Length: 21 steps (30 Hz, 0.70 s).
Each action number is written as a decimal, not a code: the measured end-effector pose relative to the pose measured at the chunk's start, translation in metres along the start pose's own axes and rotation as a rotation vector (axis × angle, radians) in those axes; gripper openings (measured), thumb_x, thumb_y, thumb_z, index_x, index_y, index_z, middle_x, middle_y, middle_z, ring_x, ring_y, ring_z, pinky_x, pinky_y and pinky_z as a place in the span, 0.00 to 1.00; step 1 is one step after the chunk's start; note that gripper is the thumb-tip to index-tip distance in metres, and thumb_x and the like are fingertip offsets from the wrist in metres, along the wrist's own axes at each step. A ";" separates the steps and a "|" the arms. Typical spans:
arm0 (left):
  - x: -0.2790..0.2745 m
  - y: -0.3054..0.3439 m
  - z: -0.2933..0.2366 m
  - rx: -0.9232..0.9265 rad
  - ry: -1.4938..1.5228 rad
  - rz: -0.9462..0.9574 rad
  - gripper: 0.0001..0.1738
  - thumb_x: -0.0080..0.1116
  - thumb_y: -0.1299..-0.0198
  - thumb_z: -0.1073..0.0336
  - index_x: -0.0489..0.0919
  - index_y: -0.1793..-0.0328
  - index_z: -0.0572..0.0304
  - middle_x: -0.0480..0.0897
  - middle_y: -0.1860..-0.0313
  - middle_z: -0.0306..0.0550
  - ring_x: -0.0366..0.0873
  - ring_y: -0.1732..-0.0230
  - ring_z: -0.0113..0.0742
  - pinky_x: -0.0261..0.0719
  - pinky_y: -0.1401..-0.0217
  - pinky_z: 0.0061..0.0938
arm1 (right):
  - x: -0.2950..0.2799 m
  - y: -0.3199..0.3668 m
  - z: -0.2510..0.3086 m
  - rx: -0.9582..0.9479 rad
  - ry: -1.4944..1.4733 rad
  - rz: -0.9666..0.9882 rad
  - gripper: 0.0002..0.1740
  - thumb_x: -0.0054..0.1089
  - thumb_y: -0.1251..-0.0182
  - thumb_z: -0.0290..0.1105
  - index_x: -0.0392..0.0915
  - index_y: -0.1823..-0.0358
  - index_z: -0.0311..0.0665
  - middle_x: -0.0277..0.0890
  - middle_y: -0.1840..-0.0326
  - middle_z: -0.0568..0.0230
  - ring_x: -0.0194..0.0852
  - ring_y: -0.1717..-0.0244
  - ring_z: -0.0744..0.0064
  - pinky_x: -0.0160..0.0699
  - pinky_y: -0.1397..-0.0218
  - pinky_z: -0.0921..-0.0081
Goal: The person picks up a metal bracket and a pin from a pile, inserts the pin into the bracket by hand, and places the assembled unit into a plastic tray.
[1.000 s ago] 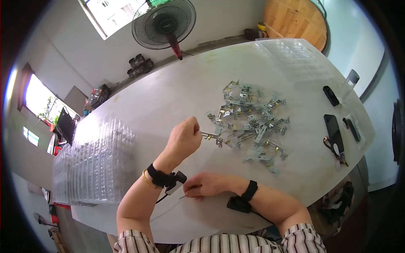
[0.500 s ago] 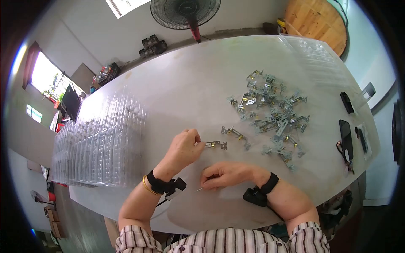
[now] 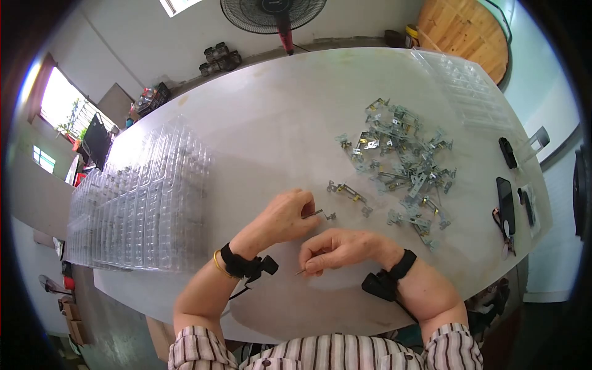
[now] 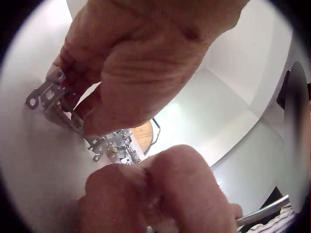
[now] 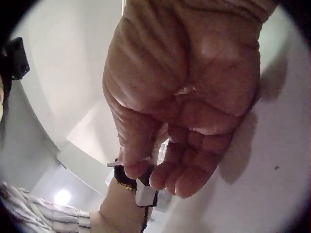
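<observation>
Now that the left hand (image 3: pixel 280 219) has pulled its pinched bracket (image 3: pixel 325 214) off the 2 o'clock pile (image 3: pixel 404 163), it's just beside the right hand (image 3: pixel 342 246) pinching a pin (image 3: pixel 300 271).

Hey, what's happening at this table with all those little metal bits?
A person is working at a pale table with both hands. The left hand pinches a small metal bracket, and the right hand, close beside it, pinches a thin pin-like piece. A loose pile of brackets lies farther out, with a single bracket lying apart from it, nearer the hands. Stacks of clear plastic trays stand to the left, and a dark phone lies near the right edge.
</observation>
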<state>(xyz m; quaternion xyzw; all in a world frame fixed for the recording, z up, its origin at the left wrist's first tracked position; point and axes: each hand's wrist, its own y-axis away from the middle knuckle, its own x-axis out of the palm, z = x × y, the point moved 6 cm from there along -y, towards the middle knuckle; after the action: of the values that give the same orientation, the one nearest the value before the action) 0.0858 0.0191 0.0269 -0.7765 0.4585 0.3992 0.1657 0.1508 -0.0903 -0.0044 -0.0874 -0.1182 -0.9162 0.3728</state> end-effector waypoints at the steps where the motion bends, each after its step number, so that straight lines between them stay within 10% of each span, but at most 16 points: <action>1: -0.001 0.003 0.000 -0.027 0.033 -0.001 0.14 0.66 0.44 0.63 0.80 0.62 0.68 0.83 0.68 0.53 0.81 0.67 0.44 0.80 0.62 0.36 | -0.001 -0.001 -0.001 -0.017 -0.038 0.002 0.14 0.61 0.23 0.44 0.82 0.56 0.39 0.80 0.62 0.73 0.74 0.60 0.82 0.75 0.56 0.80; 5: -0.001 0.013 0.007 -0.054 0.207 -0.072 0.13 0.65 0.41 0.64 0.78 0.63 0.69 0.83 0.69 0.48 0.79 0.71 0.35 0.78 0.67 0.30 | -0.001 -0.001 0.006 -0.134 -0.096 0.009 0.12 0.59 0.21 0.39 0.80 0.56 0.37 0.79 0.62 0.72 0.76 0.61 0.80 0.76 0.60 0.79; 11: 0.006 0.020 0.028 -0.233 0.970 0.007 0.11 0.62 0.31 0.63 0.74 0.54 0.63 0.80 0.69 0.39 0.78 0.74 0.26 0.75 0.71 0.20 | -0.033 0.012 0.020 -0.317 -0.261 -0.506 0.10 0.54 0.18 0.36 0.78 0.54 0.36 0.75 0.76 0.69 0.74 0.75 0.78 0.76 0.71 0.77; 21: 0.011 0.021 0.054 -0.227 1.256 -0.133 0.10 0.61 0.29 0.63 0.75 0.51 0.60 0.78 0.65 0.39 0.73 0.80 0.24 0.70 0.80 0.20 | -0.051 0.017 0.015 -0.224 -0.184 -0.813 0.12 0.53 0.18 0.37 0.76 0.54 0.35 0.75 0.76 0.67 0.73 0.78 0.78 0.75 0.74 0.77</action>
<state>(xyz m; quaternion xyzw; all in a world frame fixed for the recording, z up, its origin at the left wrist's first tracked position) 0.0457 0.0354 -0.0130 -0.9019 0.3740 -0.0969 -0.1932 0.2003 -0.0640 0.0002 -0.1551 -0.0757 -0.9841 -0.0423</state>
